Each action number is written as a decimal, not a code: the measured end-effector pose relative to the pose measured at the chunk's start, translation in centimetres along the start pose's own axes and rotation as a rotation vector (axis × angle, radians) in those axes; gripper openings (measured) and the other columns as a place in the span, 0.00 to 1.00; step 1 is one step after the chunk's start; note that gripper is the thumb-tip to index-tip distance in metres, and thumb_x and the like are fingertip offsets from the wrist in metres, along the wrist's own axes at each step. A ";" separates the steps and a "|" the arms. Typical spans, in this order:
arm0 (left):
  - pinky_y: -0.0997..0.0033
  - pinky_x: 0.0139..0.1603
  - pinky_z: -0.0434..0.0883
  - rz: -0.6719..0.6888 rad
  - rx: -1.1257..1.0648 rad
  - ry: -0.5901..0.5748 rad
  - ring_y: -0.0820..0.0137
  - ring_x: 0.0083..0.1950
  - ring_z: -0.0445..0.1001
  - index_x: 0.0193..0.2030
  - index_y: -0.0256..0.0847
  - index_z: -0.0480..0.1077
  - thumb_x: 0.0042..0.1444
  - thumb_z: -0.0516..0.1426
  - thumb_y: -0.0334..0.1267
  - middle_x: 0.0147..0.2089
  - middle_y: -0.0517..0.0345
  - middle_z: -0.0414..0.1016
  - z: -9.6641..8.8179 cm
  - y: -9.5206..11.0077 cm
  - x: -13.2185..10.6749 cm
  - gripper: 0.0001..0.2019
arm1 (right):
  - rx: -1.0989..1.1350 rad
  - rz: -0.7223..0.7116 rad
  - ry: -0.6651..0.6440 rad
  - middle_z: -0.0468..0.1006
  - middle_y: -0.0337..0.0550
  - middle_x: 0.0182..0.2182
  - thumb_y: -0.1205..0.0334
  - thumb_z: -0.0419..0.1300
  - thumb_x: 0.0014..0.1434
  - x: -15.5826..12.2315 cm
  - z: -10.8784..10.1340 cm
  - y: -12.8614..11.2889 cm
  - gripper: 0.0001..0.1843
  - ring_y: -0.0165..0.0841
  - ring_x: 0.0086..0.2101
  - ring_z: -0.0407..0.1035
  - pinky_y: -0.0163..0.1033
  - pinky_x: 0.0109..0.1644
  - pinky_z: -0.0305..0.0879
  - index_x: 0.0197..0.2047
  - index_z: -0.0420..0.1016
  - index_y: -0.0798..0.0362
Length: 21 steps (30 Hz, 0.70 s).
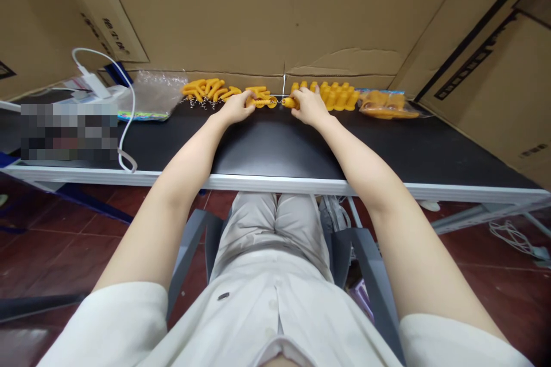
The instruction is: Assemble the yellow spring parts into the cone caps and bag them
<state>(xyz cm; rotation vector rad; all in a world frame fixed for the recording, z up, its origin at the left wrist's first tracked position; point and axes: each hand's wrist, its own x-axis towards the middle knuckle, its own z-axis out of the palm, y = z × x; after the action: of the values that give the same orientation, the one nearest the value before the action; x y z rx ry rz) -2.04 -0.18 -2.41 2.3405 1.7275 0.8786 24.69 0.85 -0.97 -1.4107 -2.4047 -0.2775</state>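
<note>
My left hand [238, 107] is closed on a yellow-handled corkscrew [263, 102] just above the black table. Its thin metal spiral points right, toward a yellow plastic sleeve [289, 102] that my right hand [310, 106] pinches. Whether the spiral's tip touches the sleeve is too small to tell. Left of my left hand lies a row of yellow corkscrews [203, 90] with their metal spirals toward me. Close by my right hand, several yellow sleeves [342, 97] stand upright in a cluster, partly hidden by that hand.
A clear bag of yellow parts [383, 104] lies at the right. On the left are a clear plastic bag [157, 92] and a white cable [133, 103] with a white plug. Cardboard [241, 17] walls the back; a metal edge [275, 184] runs along the front.
</note>
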 end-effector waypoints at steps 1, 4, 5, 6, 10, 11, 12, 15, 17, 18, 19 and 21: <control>0.57 0.61 0.75 0.005 0.009 0.014 0.53 0.52 0.83 0.61 0.38 0.78 0.65 0.58 0.31 0.45 0.48 0.83 0.2 0.2 0.0 0.19 | 0.011 0.003 0.008 0.76 0.65 0.65 0.67 0.59 0.69 0.0 -0.1 0.0 0.22 0.60 0.66 0.71 0.76 0.81 0.45 0.65 0.76 0.58; 0.54 0.65 0.74 0.007 0.057 0.049 0.49 0.59 0.82 0.62 0.39 0.77 0.65 0.58 0.31 0.52 0.43 0.83 0.7 0.9 -0.1 0.20 | 0.041 0.034 0.020 0.76 0.64 0.64 0.66 0.61 0.68 0.0 -0.5 0.4 0.21 0.61 0.66 0.71 0.76 0.82 0.43 0.63 0.78 0.57; 0.53 0.66 0.73 0.005 0.074 0.057 0.48 0.61 0.81 0.63 0.39 0.76 0.64 0.59 0.31 0.55 0.42 0.83 0.7 1.1 -0.1 0.21 | 0.056 0.048 0.019 0.76 0.64 0.64 0.65 0.62 0.68 0.0 -0.5 0.6 0.20 0.62 0.66 0.71 0.77 0.83 0.40 0.62 0.79 0.57; 0.52 0.67 0.73 0.002 0.090 0.062 0.47 0.62 0.80 0.64 0.40 0.76 0.64 0.59 0.31 0.56 0.41 0.83 0.8 1.3 -0.2 0.21 | 0.072 0.059 0.019 0.76 0.64 0.63 0.64 0.63 0.68 0.0 -0.5 0.9 0.20 0.62 0.66 0.71 0.78 0.83 0.38 0.61 0.79 0.57; 0.51 0.68 0.72 -0.020 0.131 0.064 0.45 0.64 0.78 0.66 0.42 0.74 0.61 0.62 0.32 0.59 0.42 0.83 0.4 2.0 -0.6 0.25 | 0.118 0.040 0.052 0.76 0.63 0.61 0.57 0.66 0.68 0.3 0.1 1.9 0.19 0.64 0.64 0.72 0.82 0.82 0.40 0.58 0.82 0.57; 0.52 0.68 0.72 -0.032 0.140 0.061 0.45 0.64 0.78 0.66 0.41 0.74 0.60 0.62 0.32 0.59 0.41 0.83 0.3 2.1 -0.7 0.26 | 0.119 0.033 0.062 0.76 0.62 0.60 0.56 0.66 0.68 0.3 0.3 2.1 0.19 0.64 0.63 0.72 0.81 0.81 0.42 0.58 0.82 0.57; 0.52 0.67 0.72 -0.044 0.148 0.059 0.44 0.64 0.79 0.66 0.40 0.75 0.60 0.62 0.32 0.59 0.40 0.83 0.2 2.3 -0.8 0.26 | 0.117 0.030 0.067 0.76 0.62 0.60 0.55 0.67 0.68 0.4 0.4 2.2 0.19 0.63 0.63 0.73 0.81 0.81 0.43 0.57 0.83 0.57; 0.52 0.65 0.73 -0.050 0.149 0.047 0.41 0.64 0.80 0.65 0.38 0.77 0.60 0.63 0.33 0.59 0.38 0.84 -0.1 2.8 -1.0 0.25 | 0.113 0.005 0.044 0.75 0.61 0.62 0.56 0.66 0.70 0.3 0.4 1.9 0.18 0.61 0.63 0.73 0.76 0.81 0.49 0.58 0.84 0.56; 0.54 0.64 0.74 -0.017 0.136 0.040 0.43 0.63 0.81 0.63 0.40 0.78 0.60 0.63 0.34 0.58 0.41 0.85 -0.2 3.0 -1.1 0.23 | 0.132 -0.038 0.019 0.74 0.61 0.63 0.57 0.64 0.71 0.1 0.1 1.5 0.20 0.59 0.64 0.73 0.70 0.80 0.55 0.62 0.83 0.55; 0.55 0.64 0.74 0.001 0.131 0.038 0.44 0.63 0.81 0.63 0.41 0.79 0.60 0.63 0.34 0.57 0.43 0.86 -0.1 3.0 -1.1 0.23 | 0.150 -0.060 0.012 0.74 0.60 0.64 0.58 0.63 0.72 0.1 0.0 1.2 0.22 0.57 0.64 0.73 0.67 0.79 0.58 0.64 0.81 0.55; 0.56 0.64 0.74 0.014 0.129 0.036 0.45 0.63 0.82 0.62 0.41 0.80 0.60 0.63 0.34 0.56 0.44 0.86 -0.1 3.0 -1.1 0.23 | 0.171 -0.076 0.007 0.74 0.60 0.64 0.58 0.63 0.72 0.0 -0.1 1.0 0.23 0.55 0.64 0.73 0.65 0.77 0.61 0.66 0.80 0.55; 0.55 0.65 0.74 0.018 0.135 0.032 0.45 0.62 0.82 0.62 0.42 0.80 0.60 0.63 0.35 0.54 0.45 0.87 0.0 2.9 -1.0 0.23 | 0.211 -0.090 0.005 0.74 0.59 0.64 0.57 0.63 0.72 -0.1 -0.3 0.7 0.25 0.53 0.63 0.74 0.60 0.75 0.65 0.68 0.79 0.56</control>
<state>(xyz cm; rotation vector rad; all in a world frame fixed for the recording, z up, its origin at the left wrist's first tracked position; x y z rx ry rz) 0.20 -2.10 -1.67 2.4417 1.8355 0.8315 25.40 0.99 -0.73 -1.2100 -2.4160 -0.0468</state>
